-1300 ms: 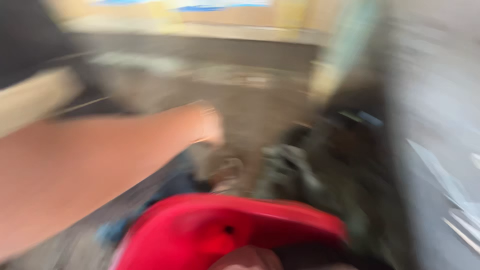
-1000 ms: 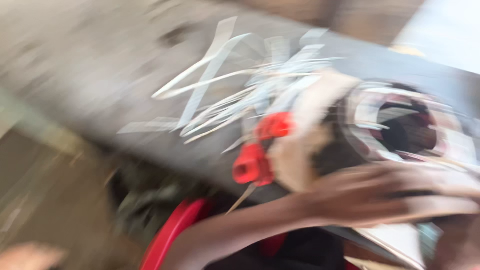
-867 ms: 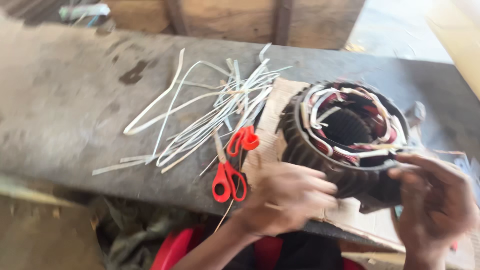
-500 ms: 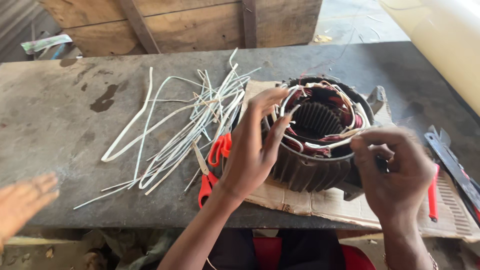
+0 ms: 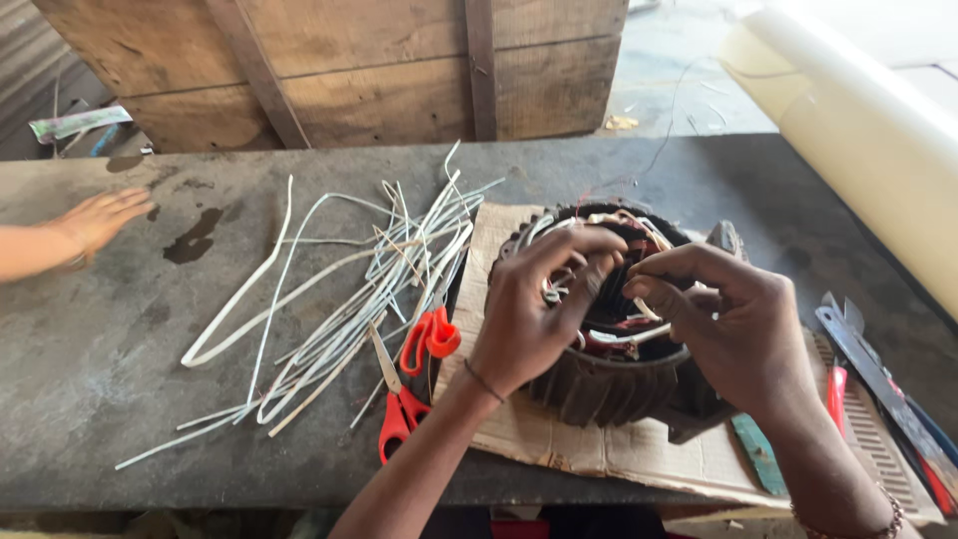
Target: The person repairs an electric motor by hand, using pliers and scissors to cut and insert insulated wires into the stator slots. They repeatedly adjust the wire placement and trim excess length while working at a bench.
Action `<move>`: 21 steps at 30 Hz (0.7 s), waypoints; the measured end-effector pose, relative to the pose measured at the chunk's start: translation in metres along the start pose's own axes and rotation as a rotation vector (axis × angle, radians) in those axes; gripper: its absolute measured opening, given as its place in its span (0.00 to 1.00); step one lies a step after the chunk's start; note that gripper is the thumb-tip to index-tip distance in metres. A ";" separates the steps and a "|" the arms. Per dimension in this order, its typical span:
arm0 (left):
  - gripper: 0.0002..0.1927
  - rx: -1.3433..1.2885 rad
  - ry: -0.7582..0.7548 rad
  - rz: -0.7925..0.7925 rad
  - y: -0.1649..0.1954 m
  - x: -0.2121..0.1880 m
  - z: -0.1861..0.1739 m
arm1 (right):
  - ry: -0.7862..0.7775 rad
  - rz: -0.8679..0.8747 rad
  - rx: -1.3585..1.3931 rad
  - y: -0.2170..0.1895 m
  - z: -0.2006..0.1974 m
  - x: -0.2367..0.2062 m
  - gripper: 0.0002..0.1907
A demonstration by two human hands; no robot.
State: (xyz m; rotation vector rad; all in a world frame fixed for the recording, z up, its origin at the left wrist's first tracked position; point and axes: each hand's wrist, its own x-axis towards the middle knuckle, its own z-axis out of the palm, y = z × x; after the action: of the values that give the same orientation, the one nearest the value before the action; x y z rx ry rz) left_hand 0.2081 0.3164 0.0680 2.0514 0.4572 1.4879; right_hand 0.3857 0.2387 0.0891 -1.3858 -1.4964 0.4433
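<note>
The motor stator (image 5: 609,384), a dark ribbed iron ring with reddish copper windings and white insulating sleeves showing in its bore, sits on a sheet of cardboard (image 5: 559,439) on the grey workbench (image 5: 120,399). The left hand (image 5: 534,314) curls over the stator's near-left rim, fingers pinching a white sleeve, and the right hand (image 5: 738,334) hooks its half-closed fingers into the windings opposite. Red-handled scissors (image 5: 409,384) lie just left of the stator beside a loose spread of white insulation strips (image 5: 339,309), and another person's hand (image 5: 100,220) rests flat far to the left.

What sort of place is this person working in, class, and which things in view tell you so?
Probably a motor repair workshop. Both hands work on the windings of a ribbed motor stator set on cardboard, beside loose white strips, red-handled scissors and a stained workbench.
</note>
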 end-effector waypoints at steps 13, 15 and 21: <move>0.05 -0.085 -0.060 -0.019 0.007 -0.005 -0.009 | -0.070 0.060 0.073 0.014 0.003 0.005 0.13; 0.05 -0.102 -0.064 -0.092 0.007 -0.005 -0.007 | -0.072 0.027 0.057 0.013 0.003 0.005 0.13; 0.05 -0.104 -0.059 -0.052 0.003 -0.006 -0.006 | -0.051 -0.003 -0.047 0.010 0.004 0.004 0.12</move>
State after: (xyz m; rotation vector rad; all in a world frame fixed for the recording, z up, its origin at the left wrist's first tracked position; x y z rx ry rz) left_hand 0.2002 0.3115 0.0666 1.9814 0.3978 1.3881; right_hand 0.3884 0.2467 0.0810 -1.4177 -1.5591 0.4475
